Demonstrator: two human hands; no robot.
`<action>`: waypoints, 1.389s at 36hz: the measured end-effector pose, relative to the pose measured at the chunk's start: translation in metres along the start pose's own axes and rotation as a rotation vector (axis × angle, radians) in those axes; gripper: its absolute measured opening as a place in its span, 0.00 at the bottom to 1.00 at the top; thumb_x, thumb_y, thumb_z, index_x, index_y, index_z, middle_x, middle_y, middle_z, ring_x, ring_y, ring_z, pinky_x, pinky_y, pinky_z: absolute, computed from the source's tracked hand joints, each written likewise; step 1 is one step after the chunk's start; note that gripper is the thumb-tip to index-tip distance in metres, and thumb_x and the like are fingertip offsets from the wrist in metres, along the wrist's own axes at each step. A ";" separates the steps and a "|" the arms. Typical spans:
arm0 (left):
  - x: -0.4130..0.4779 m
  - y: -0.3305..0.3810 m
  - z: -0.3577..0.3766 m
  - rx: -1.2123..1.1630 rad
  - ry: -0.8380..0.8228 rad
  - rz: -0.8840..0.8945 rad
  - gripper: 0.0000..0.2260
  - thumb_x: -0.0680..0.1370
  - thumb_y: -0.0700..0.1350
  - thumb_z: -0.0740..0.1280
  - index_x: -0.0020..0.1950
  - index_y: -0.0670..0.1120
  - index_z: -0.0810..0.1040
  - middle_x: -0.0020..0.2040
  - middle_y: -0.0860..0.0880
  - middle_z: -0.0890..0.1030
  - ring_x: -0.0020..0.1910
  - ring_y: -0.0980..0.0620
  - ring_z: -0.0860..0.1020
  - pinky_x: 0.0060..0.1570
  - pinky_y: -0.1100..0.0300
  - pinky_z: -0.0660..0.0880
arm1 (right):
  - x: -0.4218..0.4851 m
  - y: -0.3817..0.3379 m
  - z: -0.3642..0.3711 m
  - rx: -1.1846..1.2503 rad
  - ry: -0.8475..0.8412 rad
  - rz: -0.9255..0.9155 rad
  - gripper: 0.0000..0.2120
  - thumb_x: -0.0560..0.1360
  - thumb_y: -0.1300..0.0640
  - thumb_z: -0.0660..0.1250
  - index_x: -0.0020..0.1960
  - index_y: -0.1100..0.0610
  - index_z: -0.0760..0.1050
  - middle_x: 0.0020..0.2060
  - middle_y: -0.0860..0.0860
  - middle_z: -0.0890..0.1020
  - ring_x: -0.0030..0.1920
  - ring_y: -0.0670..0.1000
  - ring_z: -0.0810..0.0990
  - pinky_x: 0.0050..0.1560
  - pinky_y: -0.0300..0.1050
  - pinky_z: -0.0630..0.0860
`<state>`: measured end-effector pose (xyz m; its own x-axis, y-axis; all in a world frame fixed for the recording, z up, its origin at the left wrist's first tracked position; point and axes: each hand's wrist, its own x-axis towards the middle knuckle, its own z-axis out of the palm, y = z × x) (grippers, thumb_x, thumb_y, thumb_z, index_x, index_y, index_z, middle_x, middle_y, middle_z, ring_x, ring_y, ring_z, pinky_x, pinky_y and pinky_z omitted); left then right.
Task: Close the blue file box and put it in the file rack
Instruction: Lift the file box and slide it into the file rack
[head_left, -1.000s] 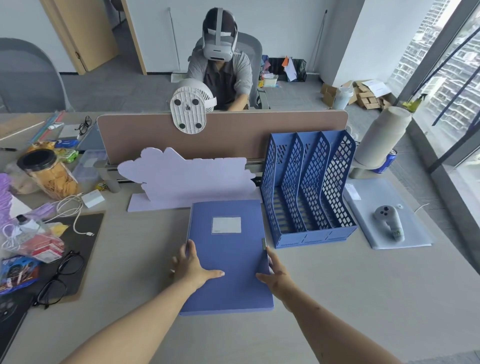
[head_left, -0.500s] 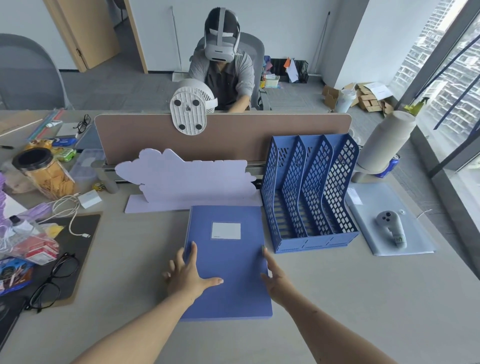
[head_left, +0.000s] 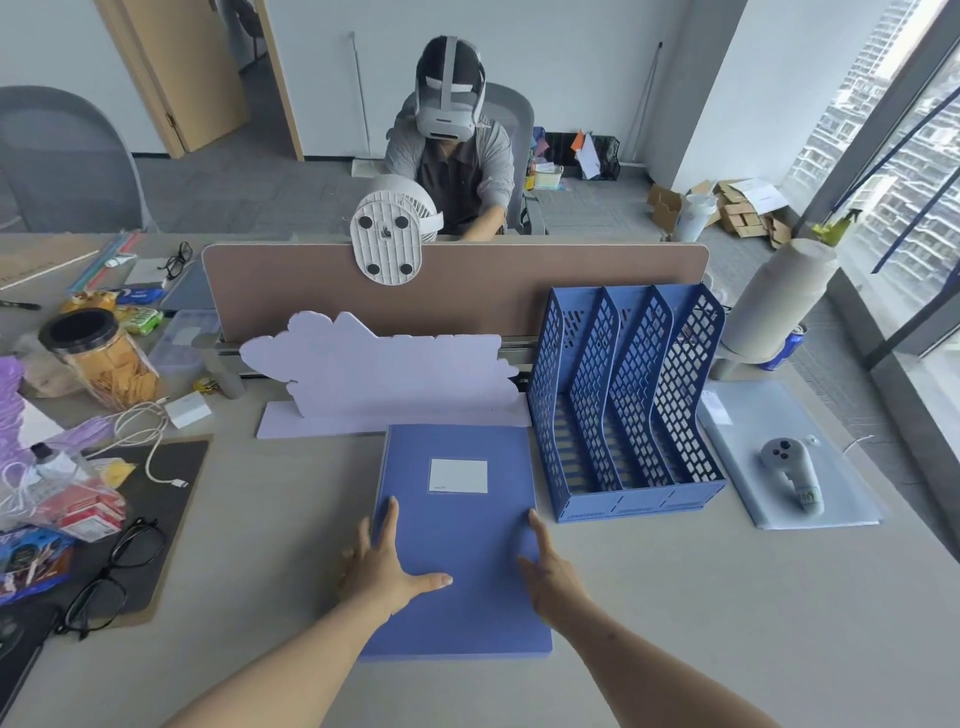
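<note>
While flat blue cardboard file box (head_left: 457, 540) lies closed on pale grey bench (head_left: 727, 597) at lower centre of frame, both hands rest on it. Left hand (head_left: 387, 566) open, palm down on lid near left edge, thumb spread toward middle. Right hand (head_left: 550, 571) open, fingers extended along right edge. White label on lid toward far end. Blue plastic mesh file rack (head_left: 628, 405) stands upright just right of box, right of centre, three slots showing nothing inside. Grey handheld controller (head_left: 792, 470) lies on pale blue mat at right.
</note>
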<state>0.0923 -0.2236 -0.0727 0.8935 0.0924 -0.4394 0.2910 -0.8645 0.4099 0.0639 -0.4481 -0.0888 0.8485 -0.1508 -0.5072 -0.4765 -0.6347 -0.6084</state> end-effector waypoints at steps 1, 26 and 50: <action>-0.001 -0.002 0.000 -0.043 -0.014 -0.002 0.60 0.58 0.72 0.73 0.76 0.65 0.35 0.81 0.50 0.46 0.74 0.37 0.60 0.57 0.51 0.75 | -0.004 -0.001 0.002 0.039 0.006 -0.026 0.30 0.79 0.53 0.56 0.75 0.38 0.46 0.51 0.50 0.77 0.46 0.56 0.77 0.53 0.53 0.73; -0.016 0.024 -0.117 -0.424 0.362 0.540 0.63 0.57 0.57 0.83 0.77 0.65 0.39 0.80 0.53 0.49 0.79 0.50 0.53 0.74 0.46 0.60 | -0.061 -0.123 -0.104 0.732 0.145 -0.306 0.36 0.72 0.35 0.63 0.72 0.32 0.47 0.59 0.50 0.77 0.64 0.54 0.75 0.68 0.61 0.69; -0.062 0.246 -0.098 -0.536 -0.288 0.882 0.47 0.66 0.57 0.76 0.79 0.59 0.54 0.77 0.56 0.59 0.74 0.61 0.55 0.75 0.56 0.57 | -0.160 -0.088 -0.251 0.133 0.712 -0.166 0.23 0.68 0.43 0.71 0.52 0.51 0.62 0.48 0.51 0.77 0.46 0.57 0.76 0.43 0.48 0.72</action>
<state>0.1423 -0.3937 0.1341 0.7677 -0.6396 0.0404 -0.2434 -0.2327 0.9416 0.0272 -0.5582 0.1988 0.8342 -0.5443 0.0891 -0.3139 -0.6015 -0.7346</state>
